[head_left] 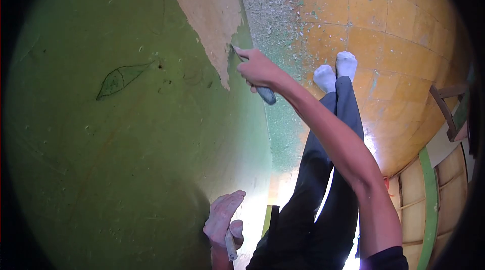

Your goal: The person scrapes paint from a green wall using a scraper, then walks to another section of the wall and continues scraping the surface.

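Note:
My right hand (261,70) is closed around a scraper (267,96) with a dark grey-blue handle. The scraper's thin tip meets the green wall (126,159) at the edge of a bare beige patch (209,12) with jagged borders. Lower down, my dusty left hand (225,219) is beside the wall, its fingers together and extended upward. Against its thumb is a short, pale grey rod-like piece (231,248), gripped in the hand; its other end is hidden.
Paint flakes and pale dust (268,12) lie along the foot of the wall and scatter over the orange tiled floor (374,12). My white-socked feet (336,70) stand on the tiles. A wooden frame (447,113) is at the right. A leaf-shaped drawing (121,79) marks the wall.

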`<state>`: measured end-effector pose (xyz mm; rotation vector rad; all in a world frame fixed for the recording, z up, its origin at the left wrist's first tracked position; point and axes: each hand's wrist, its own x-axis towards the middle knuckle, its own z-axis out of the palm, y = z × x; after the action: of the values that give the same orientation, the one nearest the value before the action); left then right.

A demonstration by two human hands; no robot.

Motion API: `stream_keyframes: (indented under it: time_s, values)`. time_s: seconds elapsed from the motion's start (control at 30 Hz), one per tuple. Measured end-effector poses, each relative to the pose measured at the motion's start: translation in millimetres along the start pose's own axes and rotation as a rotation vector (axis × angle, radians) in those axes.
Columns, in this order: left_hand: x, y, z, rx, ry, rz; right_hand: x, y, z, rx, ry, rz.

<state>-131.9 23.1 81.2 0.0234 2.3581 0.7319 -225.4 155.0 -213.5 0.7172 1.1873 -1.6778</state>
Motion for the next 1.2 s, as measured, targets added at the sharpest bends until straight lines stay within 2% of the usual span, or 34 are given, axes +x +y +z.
stream_keyframes:
  time_s: [0.1,0.2,0.23,0.37,0.57,0.67,0.87,0.93,1.0,1.13,1.2]
  values:
    - [-1.2,-3.9,3.1,0.008,-0.002,0.003,-43.6,-0.8,-0.8,0.092,-0.147,0.038]
    - [-3.9,-5.6,2.5,0.032,-0.011,0.001,-28.1,2.3,-21.7,0.081,-0.241,0.052]
    - [-4.0,-4.0,3.6,0.030,-0.008,-0.008,-26.9,4.1,-22.8,0.049,-0.239,0.045]
    - [-6.9,4.0,-0.6,0.045,-0.015,-0.007,-48.3,0.1,11.6,0.050,-0.018,-0.010]
    - [-6.6,0.9,2.0,0.061,-0.018,0.019,8.4,23.7,8.2,0.047,0.066,-0.018]
    - [-2.3,-3.9,7.3,0.048,-0.008,0.020,-49.9,6.2,4.8,0.102,-0.123,0.006]
    - [-1.6,-1.7,7.5,0.053,-0.009,0.024,22.3,29.2,-1.3,0.035,0.049,-0.041]
    - [-0.6,-3.8,8.3,0.052,-0.013,0.025,-23.9,11.2,0.7,0.044,-0.052,-0.033]
    - [0.8,-6.3,9.7,0.045,-0.010,0.020,-27.0,7.7,-3.0,0.028,-0.065,-0.050]
    - [3.1,-6.6,7.8,0.056,-0.016,0.029,18.8,22.3,-6.0,0.008,0.046,-0.080]
    - [2.3,-8.2,9.3,0.054,-0.012,0.025,11.0,17.3,-2.3,0.013,0.013,-0.072]
